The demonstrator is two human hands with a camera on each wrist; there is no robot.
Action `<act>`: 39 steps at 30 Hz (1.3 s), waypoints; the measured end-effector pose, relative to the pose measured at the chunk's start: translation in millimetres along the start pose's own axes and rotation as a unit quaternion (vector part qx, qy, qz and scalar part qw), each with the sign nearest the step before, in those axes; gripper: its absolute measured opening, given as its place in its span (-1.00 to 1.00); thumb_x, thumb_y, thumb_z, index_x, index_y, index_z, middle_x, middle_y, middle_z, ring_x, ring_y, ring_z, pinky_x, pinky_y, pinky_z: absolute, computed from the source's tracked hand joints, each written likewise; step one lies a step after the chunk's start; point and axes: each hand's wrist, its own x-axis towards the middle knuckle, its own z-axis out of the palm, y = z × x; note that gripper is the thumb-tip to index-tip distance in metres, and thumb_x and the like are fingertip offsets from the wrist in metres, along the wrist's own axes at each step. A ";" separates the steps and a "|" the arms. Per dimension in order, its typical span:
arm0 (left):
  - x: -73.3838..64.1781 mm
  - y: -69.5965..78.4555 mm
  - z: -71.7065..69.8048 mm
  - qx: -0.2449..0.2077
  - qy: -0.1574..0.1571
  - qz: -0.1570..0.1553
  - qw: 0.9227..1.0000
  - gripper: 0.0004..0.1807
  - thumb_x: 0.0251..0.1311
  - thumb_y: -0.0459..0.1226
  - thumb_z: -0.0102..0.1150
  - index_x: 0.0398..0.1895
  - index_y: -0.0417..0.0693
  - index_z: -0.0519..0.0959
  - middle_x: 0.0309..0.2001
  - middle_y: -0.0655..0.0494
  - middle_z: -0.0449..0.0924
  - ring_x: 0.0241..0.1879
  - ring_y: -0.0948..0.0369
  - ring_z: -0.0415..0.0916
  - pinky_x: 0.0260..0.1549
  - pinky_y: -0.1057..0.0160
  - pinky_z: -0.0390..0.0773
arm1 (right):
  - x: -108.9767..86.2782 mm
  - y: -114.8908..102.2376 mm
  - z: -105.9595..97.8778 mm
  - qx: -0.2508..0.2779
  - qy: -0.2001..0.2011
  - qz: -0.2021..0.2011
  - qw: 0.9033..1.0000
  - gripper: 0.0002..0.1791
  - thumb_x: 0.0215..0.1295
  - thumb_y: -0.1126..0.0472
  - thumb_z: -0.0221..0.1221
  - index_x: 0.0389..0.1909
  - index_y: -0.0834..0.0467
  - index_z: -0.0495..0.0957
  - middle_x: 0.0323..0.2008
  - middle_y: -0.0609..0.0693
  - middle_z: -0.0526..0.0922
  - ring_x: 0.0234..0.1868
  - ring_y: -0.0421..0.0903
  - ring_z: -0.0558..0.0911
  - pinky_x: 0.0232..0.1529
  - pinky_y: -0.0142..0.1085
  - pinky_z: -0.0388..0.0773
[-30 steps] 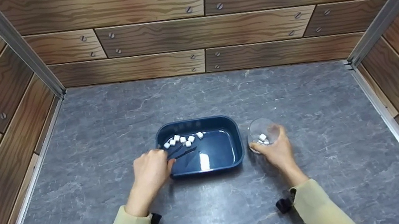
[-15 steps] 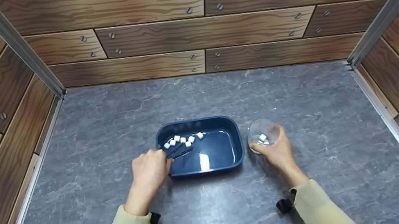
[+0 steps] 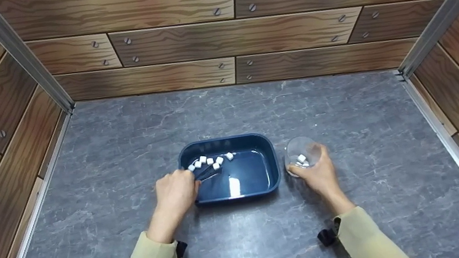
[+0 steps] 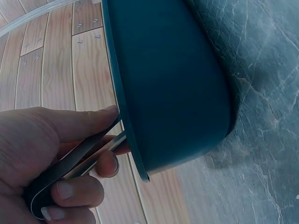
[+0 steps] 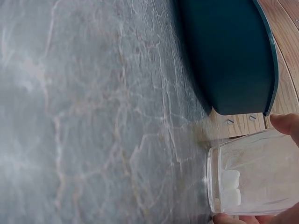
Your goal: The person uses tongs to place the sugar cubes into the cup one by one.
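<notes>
My left hand (image 3: 175, 194) holds dark tongs (image 3: 205, 174) over the left end of a blue rectangular tub (image 3: 250, 173). The tips reach in beside several small white cubes (image 3: 210, 161), close to the nearest one. In the left wrist view, thumb and fingers squeeze the bent strip of the tongs (image 4: 77, 158) at the tub's rim; the tub wall hides the tips there. To the tub's right, my right hand (image 3: 322, 174) grips a clear glass (image 3: 293, 146) standing on the table. White cubes (image 5: 231, 186) lie at its bottom in the right wrist view.
A grey marbled tabletop (image 3: 227, 111) carries everything. Wood-patterned walls (image 3: 180, 45) close it in at the back and both sides, with metal strips along the corners. A narrow gap separates tub and glass.
My left hand has shifted slightly right, and the arms of the tongs have come closer together near the front cubes. The right hand, the glass and the tub stay in place.
</notes>
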 end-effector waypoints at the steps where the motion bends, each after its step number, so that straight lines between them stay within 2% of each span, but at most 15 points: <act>1: 0.5 0.2 0.6 0.001 0.002 0.002 1.000 -0.72 0.10 -0.11 0.39 -0.52 -0.16 0.67 -0.51 -0.07 0.65 -0.56 -0.10 0.59 -0.66 -0.07 0.51 | 0.0 0.0 0.1 0.001 0.000 -0.001 1.000 0.09 -0.10 0.17 0.53 0.38 0.38 0.08 0.29 0.40 0.30 0.32 0.25 0.31 0.33 -0.01 0.19; 8: 1.9 1.8 2.1 0.001 0.012 0.012 1.000 -0.74 0.09 -0.15 0.38 -0.57 -0.16 0.65 -0.52 -0.09 0.64 -0.57 -0.10 0.59 -0.66 -0.08 0.50 | 0.2 0.6 0.8 0.001 0.003 -0.004 1.000 0.07 -0.11 0.19 0.53 0.36 0.36 0.10 0.28 0.39 0.32 0.31 0.25 0.33 0.32 0.00 0.20; 33: 2.6 4.9 0.6 0.020 -0.011 -0.002 1.000 -0.75 0.14 -0.13 0.36 -0.50 -0.15 0.69 -0.50 -0.06 0.65 -0.54 -0.06 0.60 -0.62 -0.06 0.54 | 1.2 3.6 2.0 -0.001 0.008 -0.013 1.000 0.07 -0.12 0.20 0.54 0.35 0.39 0.10 0.26 0.42 0.34 0.29 0.26 0.34 0.31 -0.01 0.21; 39: 1.9 4.4 0.6 0.022 0.000 0.005 1.000 -0.74 0.12 -0.13 0.38 -0.53 -0.14 0.68 -0.52 -0.06 0.65 -0.57 -0.07 0.59 -0.64 -0.06 0.53 | 1.0 3.0 1.6 -0.005 0.008 -0.013 1.000 0.08 -0.12 0.19 0.54 0.35 0.39 0.09 0.25 0.43 0.34 0.28 0.27 0.34 0.31 0.00 0.21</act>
